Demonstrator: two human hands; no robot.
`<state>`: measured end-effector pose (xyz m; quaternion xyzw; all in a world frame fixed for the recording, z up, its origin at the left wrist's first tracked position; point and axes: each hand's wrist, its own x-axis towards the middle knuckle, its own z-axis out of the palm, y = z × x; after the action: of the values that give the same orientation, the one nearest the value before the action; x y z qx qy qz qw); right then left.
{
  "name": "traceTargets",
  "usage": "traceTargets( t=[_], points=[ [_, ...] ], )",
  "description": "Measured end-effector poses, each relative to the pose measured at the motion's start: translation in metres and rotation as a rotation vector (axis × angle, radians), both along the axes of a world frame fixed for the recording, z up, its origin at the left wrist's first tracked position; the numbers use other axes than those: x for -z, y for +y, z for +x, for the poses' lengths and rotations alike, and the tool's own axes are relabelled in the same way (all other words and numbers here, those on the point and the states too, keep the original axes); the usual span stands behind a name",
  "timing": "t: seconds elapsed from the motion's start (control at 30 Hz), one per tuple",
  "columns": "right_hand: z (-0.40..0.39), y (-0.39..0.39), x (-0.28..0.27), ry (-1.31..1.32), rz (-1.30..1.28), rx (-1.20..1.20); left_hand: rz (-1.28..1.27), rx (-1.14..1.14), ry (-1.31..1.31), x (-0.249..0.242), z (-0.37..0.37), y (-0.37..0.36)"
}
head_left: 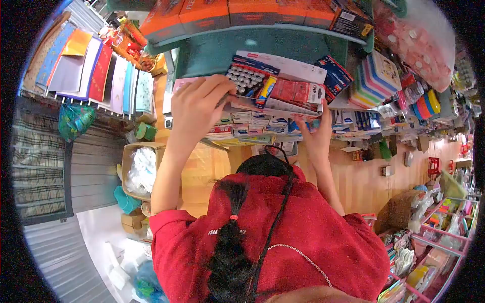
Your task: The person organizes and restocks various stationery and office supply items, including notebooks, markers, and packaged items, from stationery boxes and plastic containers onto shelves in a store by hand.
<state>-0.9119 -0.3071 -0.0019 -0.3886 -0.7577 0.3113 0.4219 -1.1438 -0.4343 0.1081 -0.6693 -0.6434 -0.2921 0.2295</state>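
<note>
An open cardboard box (pixel 290 108) of batteries sits at the front edge of the green shelf. Inside it, several upright cylindrical batteries (pixel 244 81) fill the left part. A yellow and blue battery pack (pixel 266 92) stands in the middle, and red flat packs (pixel 290 92) lie to the right. My left hand (pixel 202 101) is closed at the box's left end, its fingertips partly hidden. At the front right corner, my right hand (pixel 318 134) grips the box between thumb and fingers. A dark blue packet (pixel 334 76) leans behind the box's right end.
Orange boxes (pixel 207 17) line the shelf above. To the right stands a stack of pastel containers (pixel 376 81). Small packaged goods (pixel 252 121) fill the shelf below. A carton with white plastic (pixel 141 169) stands on the floor at left, and gift bags (pixel 101 70) hang at upper left.
</note>
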Motion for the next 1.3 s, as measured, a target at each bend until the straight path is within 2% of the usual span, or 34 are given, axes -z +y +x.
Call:
traceTargets(
  t=[0.13,0.33,0.47,0.5,0.57,0.77,0.87,1.07,1.17,1.3],
  points=[
    [-0.001,0.001,0.002,0.009,0.006,0.0,-0.018,-0.154,-0.048,-0.013,-0.002,-0.036],
    [-0.012,-0.005,-0.006,-0.005,0.023,0.039,0.031,-0.346,-0.037,0.006,-0.017,-0.092],
    [-0.012,-0.002,0.002,-0.058,0.127,0.107,0.018,-0.446,-0.027,0.016,-0.02,-0.118],
    [-0.013,-0.004,-0.003,-0.001,0.043,0.082,0.014,-0.466,-0.027,0.02,-0.021,-0.122],
    [-0.015,-0.005,-0.008,0.115,-0.122,0.033,0.027,-0.472,-0.022,0.023,-0.021,-0.123],
    [-0.014,0.005,0.011,0.111,0.028,0.078,-0.003,-0.474,-0.036,0.028,-0.02,-0.118],
    [-0.014,0.005,0.008,0.207,0.026,0.065,0.001,-0.466,-0.053,0.031,-0.022,-0.118],
    [-0.005,0.014,0.006,0.474,-0.074,-0.047,0.018,-0.481,-0.055,0.034,-0.024,-0.121],
    [-0.003,0.014,-0.005,0.428,-0.027,-0.069,0.022,-0.474,-0.068,0.033,-0.023,-0.122],
    [-0.011,0.015,-0.013,0.525,-0.168,-0.163,0.033,-0.462,-0.079,0.034,-0.025,-0.122]
  ],
)
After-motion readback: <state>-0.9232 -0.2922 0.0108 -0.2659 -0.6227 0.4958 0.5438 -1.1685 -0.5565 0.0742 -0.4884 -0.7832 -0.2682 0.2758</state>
